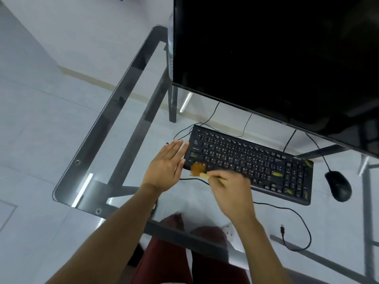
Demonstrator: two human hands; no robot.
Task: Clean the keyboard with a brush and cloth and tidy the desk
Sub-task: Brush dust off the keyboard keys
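**A:** Head view, looking down: what is on the glass table (pixel 86 152)?

**B:** A black keyboard (pixel 248 160) lies at an angle on the glass, its left end nearer the person. Behind it stands a dark monitor (pixel 276 54), its screen blank. A black mouse (pixel 338 186) sits just beside the keyboard's right end, apart from it.

**A:** And the hands?

**B:** The right hand (pixel 231 193) is curled closed around the pale handle of a small brush (pixel 200 170). The brush's brown bristles are pressed on the keys at the keyboard's near-left corner. The left hand (pixel 165 167) is spread flat with fingers straight, holding nothing, its fingertips touching the keyboard's left edge.

**A:** Anything on the keys?

**B:** Yellowish scraps (pixel 276 174) lie across the right part of the keyboard, around the number pad; what they are cannot be told.

**A:** Cables?

**B:** A thin black cable (pixel 305 228) loops over the glass near the person and ends in a loose plug (pixel 282 229), lying in front of the keyboard. More thin wires run from behind the keyboard toward the monitor.

**A:** Below the glass?

**B:** The table's dark metal frame, a pale tiled floor (pixel 30 124), and the person's lap in dark red cloth (pixel 164 261). A cleaning cloth cannot be made out.
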